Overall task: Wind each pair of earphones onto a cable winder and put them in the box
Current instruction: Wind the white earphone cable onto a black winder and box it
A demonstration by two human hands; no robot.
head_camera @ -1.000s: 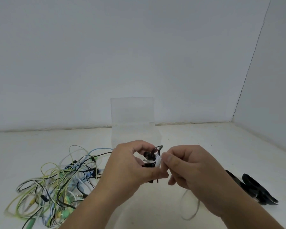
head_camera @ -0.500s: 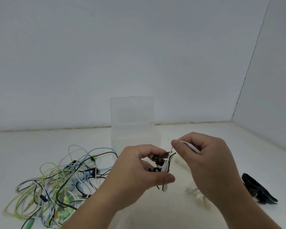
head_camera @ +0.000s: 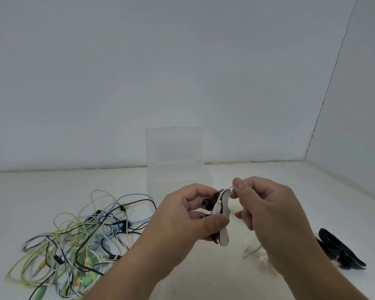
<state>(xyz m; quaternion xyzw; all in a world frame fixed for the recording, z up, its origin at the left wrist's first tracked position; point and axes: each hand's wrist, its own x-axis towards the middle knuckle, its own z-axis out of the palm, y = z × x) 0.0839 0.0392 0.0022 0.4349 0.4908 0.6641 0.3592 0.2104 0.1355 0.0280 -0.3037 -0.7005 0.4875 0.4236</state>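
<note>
White walls, white desk [head_camera: 279,182], and the clear box [head_camera: 173,148] stands open at the back, just behind where I'm working. My left hand [head_camera: 182,221] is curled round the cable winder [head_camera: 224,237] with the thumb clamped across its middle. My right hand [head_camera: 273,213] pinches the white cable [head_camera: 218,204] just above the winder's top end. The slack drops to the desk under my right wrist, and I think the pale blobs there are the earbuds [head_camera: 262,259], though it's too blurry to swear to. My main worry is that only my thumb pins the turns, so if the tension goes slack they could spring off. If I yank instead, the buds could whip up and snag. The tangled pile [head_camera: 80,232] sits close to my left forearm, so it would be easy to hook a loop. The spare black winders [head_camera: 340,250] lie well off to the right.
</note>
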